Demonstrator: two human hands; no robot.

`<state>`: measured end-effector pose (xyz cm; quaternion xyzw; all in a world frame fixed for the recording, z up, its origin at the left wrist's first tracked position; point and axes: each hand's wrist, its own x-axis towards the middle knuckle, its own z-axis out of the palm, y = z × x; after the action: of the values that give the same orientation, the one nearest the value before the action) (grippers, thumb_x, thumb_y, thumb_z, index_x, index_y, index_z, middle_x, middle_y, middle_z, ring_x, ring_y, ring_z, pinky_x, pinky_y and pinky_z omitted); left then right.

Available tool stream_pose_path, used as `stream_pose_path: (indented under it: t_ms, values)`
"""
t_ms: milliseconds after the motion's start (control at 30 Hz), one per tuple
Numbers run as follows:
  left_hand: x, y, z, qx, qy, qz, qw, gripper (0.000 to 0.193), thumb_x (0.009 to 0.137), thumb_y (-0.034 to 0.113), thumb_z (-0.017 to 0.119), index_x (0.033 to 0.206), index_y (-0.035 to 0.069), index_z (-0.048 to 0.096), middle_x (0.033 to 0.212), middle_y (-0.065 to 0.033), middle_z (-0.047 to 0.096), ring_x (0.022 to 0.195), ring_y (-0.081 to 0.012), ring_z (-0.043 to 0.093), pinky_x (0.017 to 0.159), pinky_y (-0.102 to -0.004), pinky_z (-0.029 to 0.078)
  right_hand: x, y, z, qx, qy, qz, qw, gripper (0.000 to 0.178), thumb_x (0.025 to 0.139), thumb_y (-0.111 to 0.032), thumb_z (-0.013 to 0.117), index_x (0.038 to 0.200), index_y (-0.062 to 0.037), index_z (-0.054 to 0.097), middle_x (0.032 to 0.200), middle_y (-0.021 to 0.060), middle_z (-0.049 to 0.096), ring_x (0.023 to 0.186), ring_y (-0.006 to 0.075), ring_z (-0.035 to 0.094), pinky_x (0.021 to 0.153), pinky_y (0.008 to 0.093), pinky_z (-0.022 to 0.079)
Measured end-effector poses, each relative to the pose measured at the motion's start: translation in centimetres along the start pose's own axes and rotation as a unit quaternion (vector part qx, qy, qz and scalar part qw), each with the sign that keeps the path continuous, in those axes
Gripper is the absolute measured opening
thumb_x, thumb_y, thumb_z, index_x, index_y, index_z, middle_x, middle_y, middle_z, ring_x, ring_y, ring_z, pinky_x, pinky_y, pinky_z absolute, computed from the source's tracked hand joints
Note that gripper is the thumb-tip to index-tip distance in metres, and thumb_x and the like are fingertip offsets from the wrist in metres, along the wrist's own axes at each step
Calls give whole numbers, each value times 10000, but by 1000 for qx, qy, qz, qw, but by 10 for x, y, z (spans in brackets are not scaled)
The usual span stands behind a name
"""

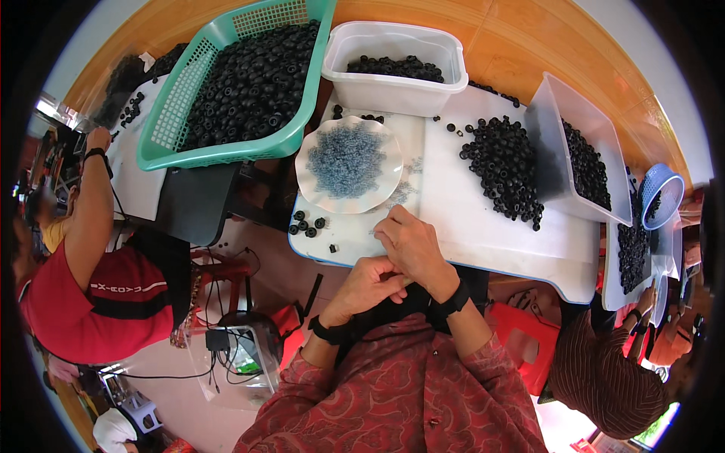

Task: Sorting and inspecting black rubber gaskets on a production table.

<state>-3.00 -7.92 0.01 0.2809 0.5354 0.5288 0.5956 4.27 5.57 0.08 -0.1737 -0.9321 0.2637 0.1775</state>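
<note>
My left hand (365, 288) and my right hand (414, 249) meet at the near edge of the white work table (483, 245). Both have curled, closed fingers, the right one lying over the left. What they hold, if anything, is hidden between them. Just beyond stands a white plate with a wavy rim (308, 175), carrying a heap of small grey-blue translucent pieces (346, 160). A few loose clear pieces (400, 195) lie beside it. Several black ring-like parts (307, 225) sit left of my hands, and a larger pile of black parts (504, 170) spreads to the right.
A green basket (306, 124) full of black parts stands far left, a white tub (400, 96) behind the plate. At the right a translucent bin (555, 170) lies tilted, black parts inside. People work at left (106, 294) and right (612, 370). Red stools flank me.
</note>
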Motion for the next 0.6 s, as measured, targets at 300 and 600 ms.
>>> stream_pose_path:
  t_ms: [300, 600]
  values:
    - [8, -3, 3, -157, 72, 81, 982, 208, 977, 61, 595, 1158, -31, 639, 946, -105, 692, 788, -141, 685, 699, -275, 593, -19, -6, -35, 47, 97, 34, 994, 43, 873, -22, 624, 905, -20, 596, 864, 123, 558, 708, 312, 583, 612, 387, 492]
    - [25, 3, 10, -316, 39, 115, 941, 239, 999, 76, 559, 1202, -34, 621, 1036, -122, 682, 862, -188, 699, 776, -326, 609, -49, -20, -66, 150, 114, 75, 979, 54, 888, 44, 588, 922, 14, 558, 848, 149, 539, 713, 317, 559, 627, 361, 456]
